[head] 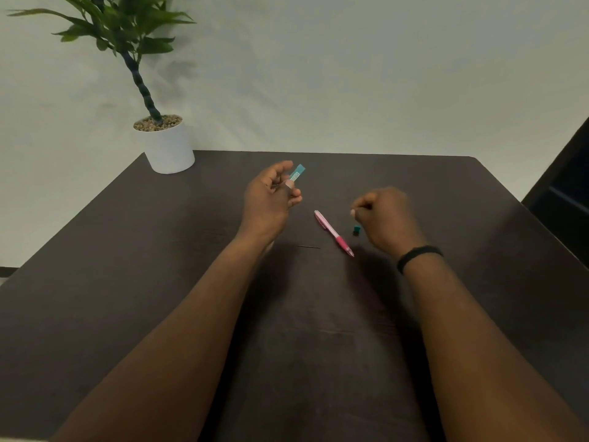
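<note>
My left hand (pixel 271 199) holds a small teal lead case (pixel 298 172) between thumb and fingers, raised above the dark table (pixel 127 282). A pink mechanical pencil (pixel 333 232) lies on the table between my hands, tip toward me. A thin pencil lead (pixel 309 247) lies on the table just left of the pencil's tip. My right hand (pixel 387 218) hovers to the right of the pencil with fingers curled; whether it pinches anything is unclear. A small teal cap (pixel 356 230) sits on the table just under that hand.
A potted plant in a white pot (pixel 169 148) stands at the table's far left corner. A dark chair (pixel 567 193) is beyond the right edge. A pale wall lies behind. My right wrist wears a black band (pixel 417 256).
</note>
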